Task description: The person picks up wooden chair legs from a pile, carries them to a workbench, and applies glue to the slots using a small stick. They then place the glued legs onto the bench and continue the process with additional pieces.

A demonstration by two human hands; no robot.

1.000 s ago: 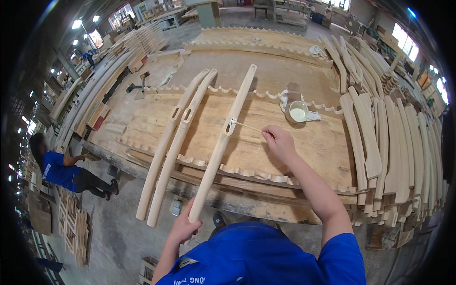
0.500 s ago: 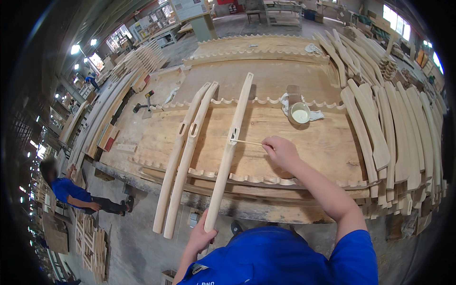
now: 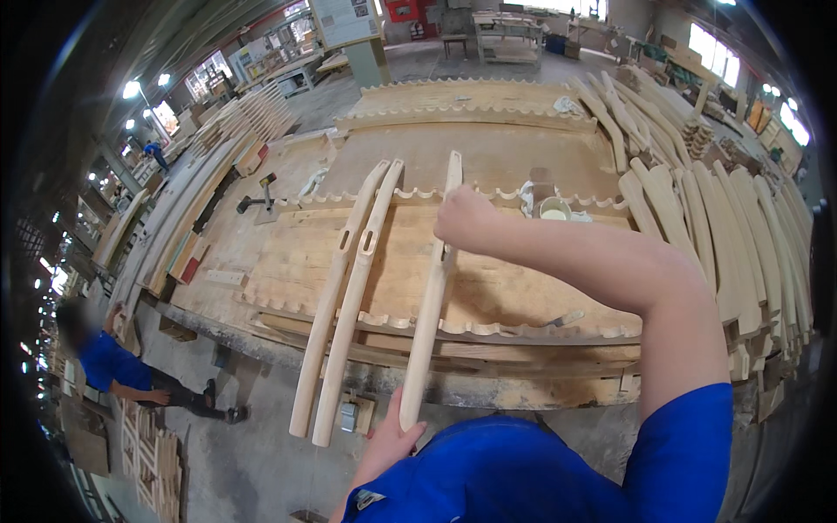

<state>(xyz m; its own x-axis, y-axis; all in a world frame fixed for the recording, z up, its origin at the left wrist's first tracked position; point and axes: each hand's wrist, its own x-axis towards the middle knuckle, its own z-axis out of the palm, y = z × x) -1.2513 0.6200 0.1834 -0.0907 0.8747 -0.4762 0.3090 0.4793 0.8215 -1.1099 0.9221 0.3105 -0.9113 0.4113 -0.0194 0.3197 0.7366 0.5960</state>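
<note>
My left hand (image 3: 392, 443) is wrapped round the near end of a long pale wooden furniture leg (image 3: 422, 344). The leg lies over a scalloped wooden rack (image 3: 488, 329), its far end resting beyond the middle rail. My right hand (image 3: 466, 218) is closed just above the slot in that leg, covering part of it. The thin wooden stick it held a moment earlier is hidden by the fist. To the left, two similar slotted legs (image 3: 330, 318) lie side by side. A cup of pale glue-like paste (image 3: 554, 208) stands on a cloth behind my right forearm.
Many shaped wooden pieces (image 3: 741, 244) are stacked on the right. A hammer (image 3: 258, 196) lies at the far left of the bench, and a small brush (image 3: 567, 319) near its front rail. Another person in blue (image 3: 113, 362) stands on the left.
My right hand has moved up and left, from beside the leg to directly over its slot, and the stick has gone out of sight. My left hand keeps hold of the leg.
</note>
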